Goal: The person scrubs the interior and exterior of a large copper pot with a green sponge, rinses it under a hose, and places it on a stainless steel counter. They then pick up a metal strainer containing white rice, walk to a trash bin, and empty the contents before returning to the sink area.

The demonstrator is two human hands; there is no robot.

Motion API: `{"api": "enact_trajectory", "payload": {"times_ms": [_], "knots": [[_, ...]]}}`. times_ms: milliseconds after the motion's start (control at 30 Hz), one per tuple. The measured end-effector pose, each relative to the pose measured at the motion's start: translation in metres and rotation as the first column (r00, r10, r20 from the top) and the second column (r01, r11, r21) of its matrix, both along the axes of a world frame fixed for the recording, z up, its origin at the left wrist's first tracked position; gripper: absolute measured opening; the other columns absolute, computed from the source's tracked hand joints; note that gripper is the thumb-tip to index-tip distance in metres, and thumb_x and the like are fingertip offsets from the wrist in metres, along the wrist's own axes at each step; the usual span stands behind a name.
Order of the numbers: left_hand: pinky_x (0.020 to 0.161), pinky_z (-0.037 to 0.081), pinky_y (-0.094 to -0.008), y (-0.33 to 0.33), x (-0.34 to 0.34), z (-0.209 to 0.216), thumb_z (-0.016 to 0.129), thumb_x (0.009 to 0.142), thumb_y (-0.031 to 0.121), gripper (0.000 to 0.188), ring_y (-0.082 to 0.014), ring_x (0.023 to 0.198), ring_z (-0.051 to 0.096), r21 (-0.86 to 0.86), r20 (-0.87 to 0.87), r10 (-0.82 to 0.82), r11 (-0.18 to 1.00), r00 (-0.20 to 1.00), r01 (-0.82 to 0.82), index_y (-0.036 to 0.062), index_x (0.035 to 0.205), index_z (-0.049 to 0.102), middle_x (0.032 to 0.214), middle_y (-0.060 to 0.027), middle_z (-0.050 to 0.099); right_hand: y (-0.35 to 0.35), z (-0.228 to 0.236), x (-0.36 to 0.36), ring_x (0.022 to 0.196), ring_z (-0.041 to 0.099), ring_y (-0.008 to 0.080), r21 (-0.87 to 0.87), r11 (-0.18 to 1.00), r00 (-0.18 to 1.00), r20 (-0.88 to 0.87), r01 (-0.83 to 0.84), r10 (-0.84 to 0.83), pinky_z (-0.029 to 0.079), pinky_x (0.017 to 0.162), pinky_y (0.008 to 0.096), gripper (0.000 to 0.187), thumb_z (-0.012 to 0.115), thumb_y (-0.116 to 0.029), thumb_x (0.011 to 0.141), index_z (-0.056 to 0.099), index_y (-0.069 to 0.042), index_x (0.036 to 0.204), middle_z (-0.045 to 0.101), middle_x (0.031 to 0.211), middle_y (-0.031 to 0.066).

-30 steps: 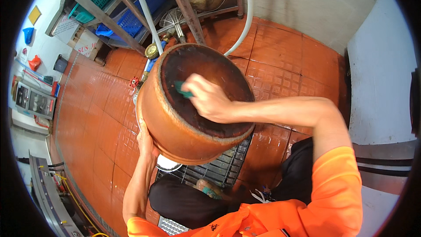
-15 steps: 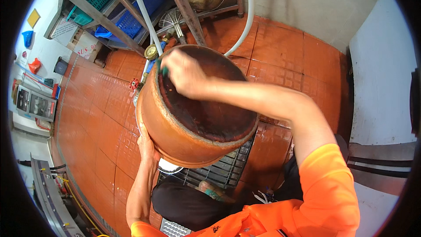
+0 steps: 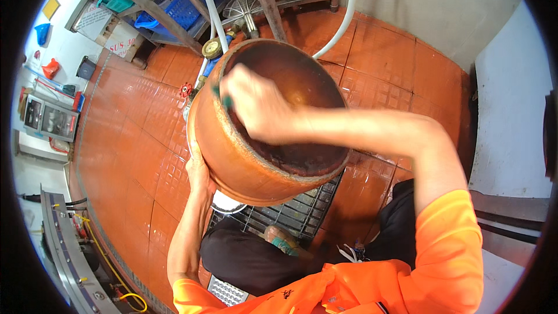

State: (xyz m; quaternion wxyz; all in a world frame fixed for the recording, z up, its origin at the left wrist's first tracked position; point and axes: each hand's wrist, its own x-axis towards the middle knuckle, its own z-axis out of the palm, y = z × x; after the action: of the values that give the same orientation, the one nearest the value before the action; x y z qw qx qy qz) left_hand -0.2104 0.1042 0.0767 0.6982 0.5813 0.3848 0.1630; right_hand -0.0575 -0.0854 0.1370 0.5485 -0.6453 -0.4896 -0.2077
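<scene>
A large brown-orange pot (image 3: 247, 171) is tilted in front of me, its dark round face turned up toward me. I cannot tell whether that dark face is its inside or a recessed base. My right hand (image 3: 256, 104), blurred by motion, is closed on a green scouring pad (image 3: 225, 100) and presses it against the rim at the left of the dark face. Low on the pot's left side, my left hand (image 3: 199, 171) grips its outer lip, with the fingers partly hidden behind it. A white round dish (image 3: 228, 204) shows just under the pot.
A black metal grate (image 3: 302, 212) lies beneath the pot on wet red tiles (image 3: 131, 157). Behind stand a metal rack (image 3: 270, 0) with blue baskets (image 3: 180, 11), a wire strainer (image 3: 244, 7), a white hose (image 3: 343, 26) and a red-handled valve (image 3: 186, 89). A white cabinet (image 3: 505, 116) rises at right.
The pot has shifted slightly right and up in view, its dark face looking deeper. My right hand has moved a little along the rim with the scouring pad; the left keeps its grip.
</scene>
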Motion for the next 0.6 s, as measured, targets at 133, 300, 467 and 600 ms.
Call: {"api": "enact_trajectory", "payload": {"times_ms": [133,300,467,600], "knots": [[0.075,0.050,-0.0360,-0.006,0.012,-0.002,0.057,0.083,0.057,0.067,-0.0209,0.088,0.059,0.053,-0.025,-0.016,0.998,1.000,0.017,-0.0063,0.105,0.058,0.101,-0.0134,0.062,-0.051,-0.059,0.093,0.085,0.052,0.0425,-0.447,0.829,0.919,-0.037,0.336,-0.392,0.044,0.071,0.0493,0.019,0.040,-0.004,0.085,0.045,-0.003,0.103,0.048,0.096,0.0220],[0.074,0.050,-0.0359,0.004,0.006,-0.010,0.056,0.082,0.059,0.068,-0.0211,0.086,0.059,0.000,-0.024,0.002,1.000,1.000,-0.002,-0.0058,0.104,0.058,0.100,-0.0139,0.062,-0.144,-0.073,-0.039,0.077,0.054,0.0358,-0.436,0.900,0.998,-0.044,0.018,-0.041,0.047,0.057,0.0427,0.019,0.047,0.004,0.075,0.047,0.001,0.094,0.047,0.090,0.0192],[0.076,0.050,-0.0364,-0.002,0.010,0.008,0.054,0.085,0.056,0.067,-0.0217,0.088,0.059,0.053,-0.047,-0.011,0.999,0.999,0.013,-0.0077,0.107,0.057,0.102,-0.0149,0.061,-0.049,-0.012,-0.027,0.073,0.052,0.0310,-0.078,0.994,0.979,0.181,-0.082,0.095,0.047,0.054,0.0391,0.015,0.050,0.002,0.073,0.048,0.002,0.088,0.046,0.081,0.0152],[0.077,0.050,-0.0363,-0.015,0.019,0.009,0.054,0.086,0.055,0.068,-0.0221,0.089,0.059,0.099,-0.002,-0.103,0.990,0.995,0.103,-0.0087,0.109,0.055,0.104,-0.0148,0.061,-0.030,-0.022,0.111,0.083,0.052,0.0368,-0.006,0.878,0.866,0.168,0.478,-0.471,0.045,0.071,0.0425,0.017,0.046,-0.002,0.080,0.051,-0.005,0.095,0.051,0.091,0.0169]]}}
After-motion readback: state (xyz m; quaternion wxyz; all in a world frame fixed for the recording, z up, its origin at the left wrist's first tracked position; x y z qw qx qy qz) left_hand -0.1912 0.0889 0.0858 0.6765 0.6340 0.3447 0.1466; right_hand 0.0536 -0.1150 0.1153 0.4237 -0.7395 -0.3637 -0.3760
